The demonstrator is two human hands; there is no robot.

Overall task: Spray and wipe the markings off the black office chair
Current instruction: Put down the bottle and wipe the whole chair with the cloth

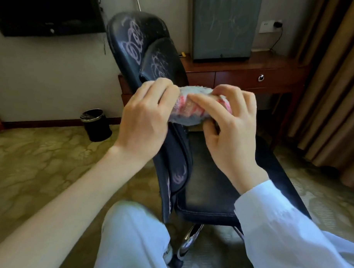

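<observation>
Patterned yellow-green carpet [40,159] was spread over the floor of a room, and at the centre of the frame the black office chair [206,185] was set on it, its back leaning toward the upper left. Pale pink markings [135,42] were scrawled over the headrest and upper back, and more were seen low on the back's edge. In front of the chair's back, at mid-frame, a bunched cloth [191,106], pale with red-pink print, was held between both hands. The left hand [146,116] was curled round the cloth's left end, its back turned to the camera, with the bare forearm running in from the lower left. The right hand [230,131] was clasped on the right end, fingers bent over the top and one digit laid across the front; its wrist was covered by a white sleeve [289,228]. A black waste bin [96,125] was placed by the wall at the left, a wooden desk [244,74] at the upper right, and curtains [338,89] along the right edge.
</observation>
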